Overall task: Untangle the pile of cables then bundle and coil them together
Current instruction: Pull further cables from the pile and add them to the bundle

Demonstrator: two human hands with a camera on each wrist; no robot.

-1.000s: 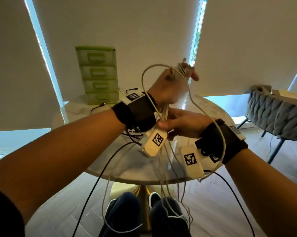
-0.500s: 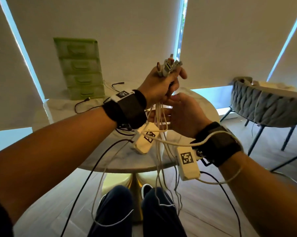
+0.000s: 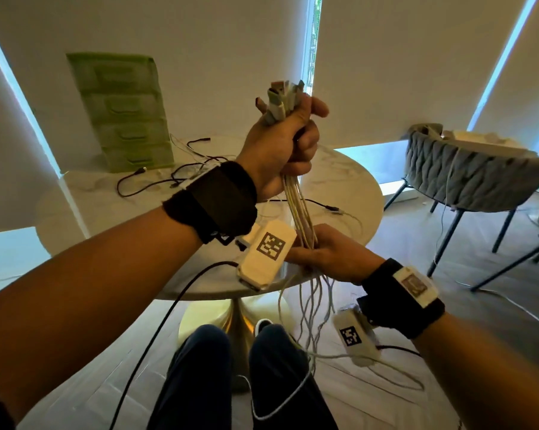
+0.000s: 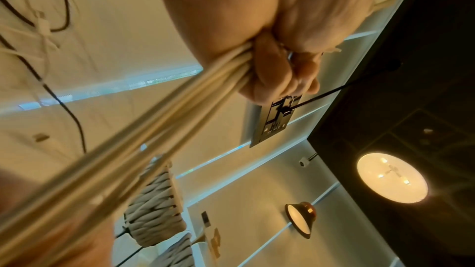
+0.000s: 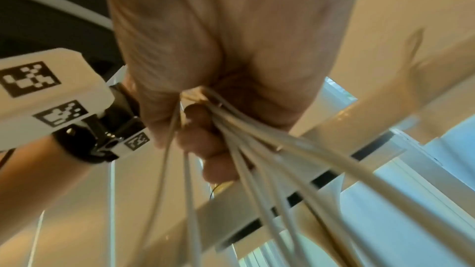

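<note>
Fingers of the left hand [image 3: 280, 150] and right hand [image 3: 330, 256] clench white cables [image 3: 299, 209]; plugs [image 3: 280, 97] blurred.

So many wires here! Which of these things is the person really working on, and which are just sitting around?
Part of the job:
- white cables, gathered in a bunch
- their plugs, sticking up from the fist
- left hand, gripping the top of the bunch
- right hand, closed round it lower down
- dark cables on the table, possibly waiting

Just lying about:
- green drawer unit
- round table
- grey chair
</note>
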